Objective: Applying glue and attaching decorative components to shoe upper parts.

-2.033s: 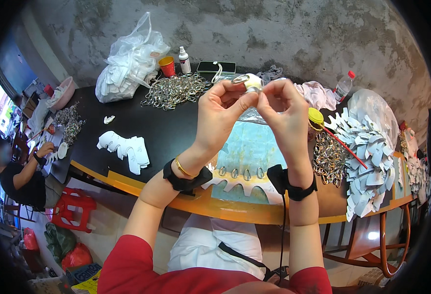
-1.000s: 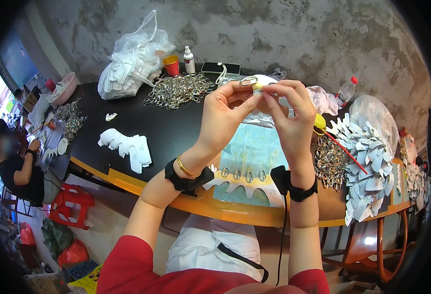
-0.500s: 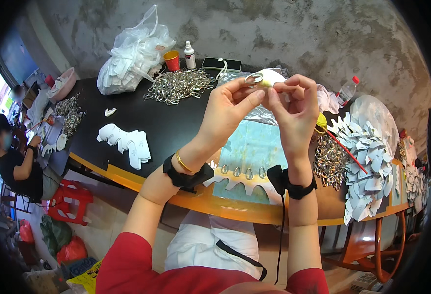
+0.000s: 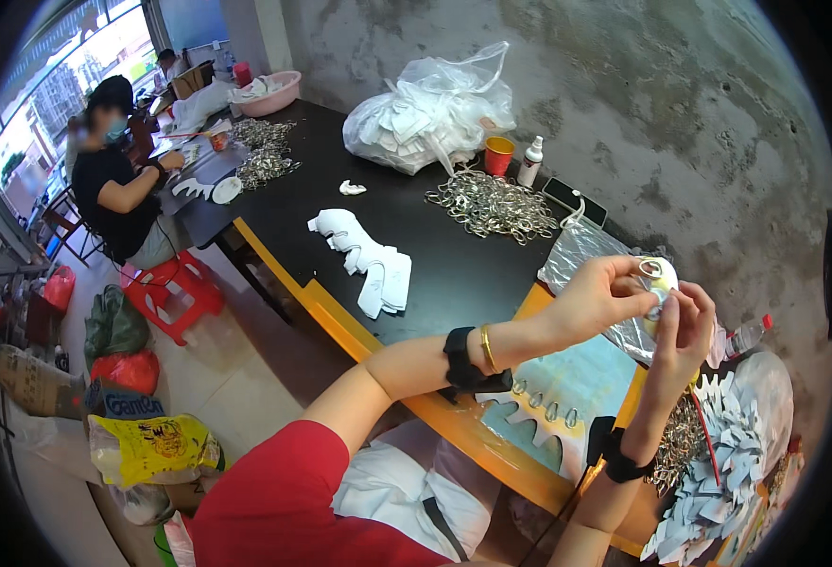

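Both my hands are raised together over the right part of the table. My left hand [image 4: 605,300] pinches at a small metal ring [image 4: 651,269], which lies against a rounded white piece [image 4: 664,274] with yellowish stains. My right hand [image 4: 683,326] grips the lower side of that white piece with its fingertips; the exact contact is partly hidden. Below them, a stained light-blue sheet [image 4: 598,370] covers the table. On its near edge lies a white notched strip [image 4: 567,444] with several oval metal rings [image 4: 551,412] set in a row.
A heap of metal rings [image 4: 492,206] sits beside a red cup [image 4: 498,157], white bottle [image 4: 530,163] and phone [image 4: 575,202]. Stacked white cutouts [image 4: 364,255] lie left of centre; more cutouts [image 4: 719,472] pile at right. A full plastic bag [image 4: 425,118] stands behind. Another person [image 4: 118,184] works at left.
My view has swung left, so the table and my hands appear farther right. My hands still hold the ring and white piece together, and the piece now appears turned more upright.
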`<action>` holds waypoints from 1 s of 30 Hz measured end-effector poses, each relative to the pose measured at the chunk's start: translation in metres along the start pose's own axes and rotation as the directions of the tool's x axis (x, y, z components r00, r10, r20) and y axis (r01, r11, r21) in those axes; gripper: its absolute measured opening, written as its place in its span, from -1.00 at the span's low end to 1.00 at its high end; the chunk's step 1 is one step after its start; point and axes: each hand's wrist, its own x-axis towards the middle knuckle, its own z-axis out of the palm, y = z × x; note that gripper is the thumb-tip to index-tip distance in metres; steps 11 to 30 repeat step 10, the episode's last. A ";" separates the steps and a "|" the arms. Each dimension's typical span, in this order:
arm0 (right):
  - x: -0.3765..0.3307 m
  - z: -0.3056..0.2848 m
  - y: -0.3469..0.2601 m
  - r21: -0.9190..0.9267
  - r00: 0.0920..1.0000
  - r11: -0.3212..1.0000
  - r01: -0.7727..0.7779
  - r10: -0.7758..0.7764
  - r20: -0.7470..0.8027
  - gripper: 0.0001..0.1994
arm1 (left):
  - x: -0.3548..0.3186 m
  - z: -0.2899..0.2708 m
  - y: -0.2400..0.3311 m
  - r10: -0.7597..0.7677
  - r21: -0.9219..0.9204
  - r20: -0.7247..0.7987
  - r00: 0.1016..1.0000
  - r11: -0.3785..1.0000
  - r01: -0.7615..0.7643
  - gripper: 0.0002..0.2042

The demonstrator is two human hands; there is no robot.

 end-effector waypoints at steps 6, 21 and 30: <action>0.003 0.005 -0.003 0.061 0.991 0.990 -0.131 0.133 -0.032 -0.65 | -0.006 -0.015 0.021 -0.148 0.206 -0.078 0.986 0.965 0.162 -0.67; 0.012 -0.022 0.004 0.503 0.839 0.674 -0.541 0.389 0.380 -0.54 | 0.001 -0.016 0.013 -0.160 -0.029 -0.013 0.987 0.987 0.159 -0.65; 0.012 -0.022 0.004 0.503 0.839 0.674 -0.541 0.389 0.380 -0.54 | 0.001 -0.016 0.013 -0.160 -0.029 -0.013 0.987 0.987 0.159 -0.65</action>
